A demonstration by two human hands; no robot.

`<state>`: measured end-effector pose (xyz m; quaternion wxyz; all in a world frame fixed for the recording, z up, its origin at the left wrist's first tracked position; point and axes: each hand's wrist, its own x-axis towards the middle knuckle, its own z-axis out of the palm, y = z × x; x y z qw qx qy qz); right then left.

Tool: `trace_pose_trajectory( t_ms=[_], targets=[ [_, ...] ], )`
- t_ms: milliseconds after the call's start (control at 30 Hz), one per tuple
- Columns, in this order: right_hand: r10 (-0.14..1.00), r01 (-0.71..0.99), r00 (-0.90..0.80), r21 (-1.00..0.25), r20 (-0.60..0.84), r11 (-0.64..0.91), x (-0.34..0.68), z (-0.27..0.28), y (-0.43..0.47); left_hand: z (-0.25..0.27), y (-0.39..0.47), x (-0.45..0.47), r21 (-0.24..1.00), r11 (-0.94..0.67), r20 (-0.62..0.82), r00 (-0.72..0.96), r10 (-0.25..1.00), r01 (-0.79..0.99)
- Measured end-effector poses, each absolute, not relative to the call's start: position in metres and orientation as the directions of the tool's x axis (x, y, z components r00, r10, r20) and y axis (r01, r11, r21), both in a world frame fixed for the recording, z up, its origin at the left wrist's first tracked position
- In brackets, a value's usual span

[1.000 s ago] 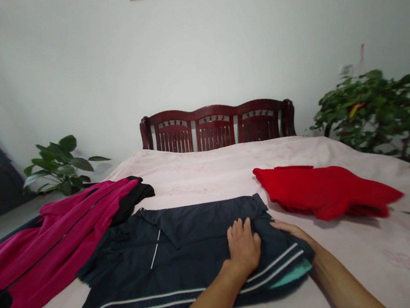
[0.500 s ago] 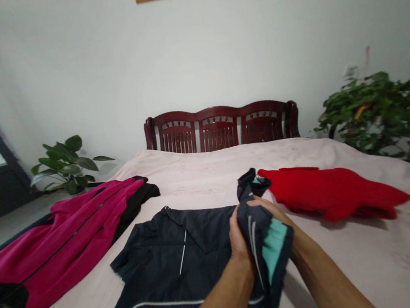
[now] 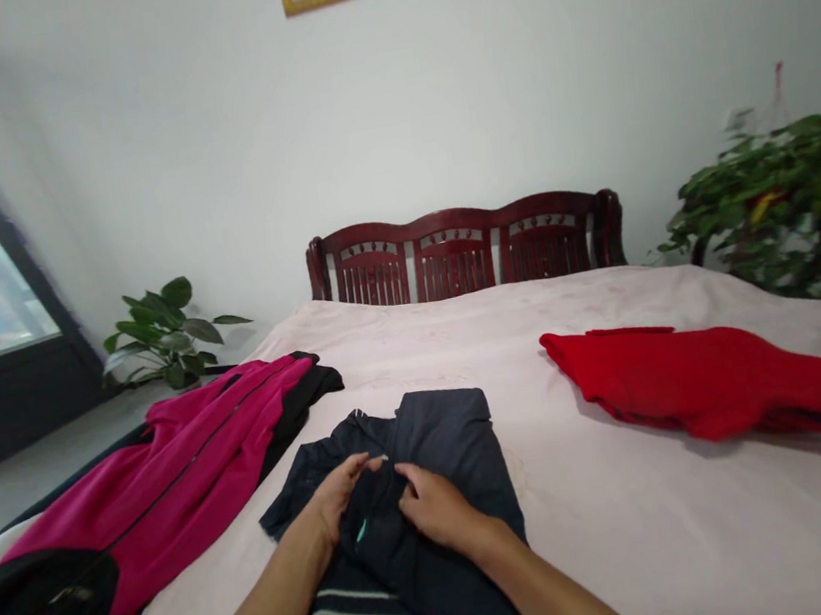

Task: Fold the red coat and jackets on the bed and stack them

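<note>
A dark navy jacket (image 3: 448, 424) with white stripes lies partly folded on the bed in front of me. Its right side is doubled over toward the middle, and a small bit of teal lining shows there. My left hand (image 3: 339, 498) is on the middle of the jacket, thumb and forefinger close together on the cloth. Just to its right, my right hand (image 3: 437, 508) has its fingers curled into the folded part, and the fingertips are partly hidden. A narrow gap separates the two hands.
A magenta and black garment (image 3: 204, 466) stretches along the bed's left side. On the right lies a folded red garment (image 3: 700, 380). A pale pink sheet (image 3: 623, 542) covers the bed. Beyond are a dark wooden headboard (image 3: 453, 253) and potted plants (image 3: 167, 329) at both sides.
The jacket's right side, held up earlier with teal lining showing, now lies folded over toward the left. Both hands have moved left and down onto it. The view has shifted slightly left.
</note>
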<state>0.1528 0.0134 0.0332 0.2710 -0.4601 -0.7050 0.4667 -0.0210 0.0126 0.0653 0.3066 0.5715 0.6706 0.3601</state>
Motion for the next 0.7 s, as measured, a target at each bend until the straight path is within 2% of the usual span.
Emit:
trace_pose_trajectory(
  t_ms=[100, 167, 233, 333, 433, 567, 700],
  targets=[
    [0.841, 0.511, -0.537, -0.767, 0.068, 0.389, 0.162, 0.038, -0.008, 0.074, 0.017, -0.026, 0.852, 0.089, -0.046, -0.095, 0.994, 0.516],
    [0.767, 0.570, -0.629, -0.597, 0.124, 0.564, 0.164, 0.042, -0.024, 0.081, 0.022, -0.017, 0.839, 0.045, 0.011, -0.098, 0.995, 0.543],
    [0.717, 0.590, -0.679, -0.465, 0.155, 0.660, 0.165, 0.044, -0.039, 0.089, 0.029, 0.001, 0.805, -0.039, 0.103, -0.075, 0.992, 0.592],
    [0.691, 0.601, -0.695, -0.366, 0.201, 0.711, 0.163, 0.044, -0.054, 0.102, 0.049, 0.039, 0.678, -0.210, 0.238, 0.061, 0.969, 0.705],
    [0.677, 0.600, -0.699, -0.327, 0.230, 0.730, 0.163, 0.040, -0.058, 0.111, 0.078, 0.078, 0.474, -0.323, 0.296, 0.198, 0.935, 0.819],
    [0.662, 0.590, -0.696, -0.304, 0.278, 0.748, 0.163, 0.028, -0.056, 0.111, 0.116, 0.117, 0.315, -0.335, 0.225, 0.273, 0.935, 0.888],
    [0.647, 0.586, -0.703, -0.276, 0.296, 0.762, 0.160, 0.013, -0.051, 0.101, 0.138, 0.132, 0.231, -0.328, 0.102, 0.312, 0.945, 0.916]
  ],
)
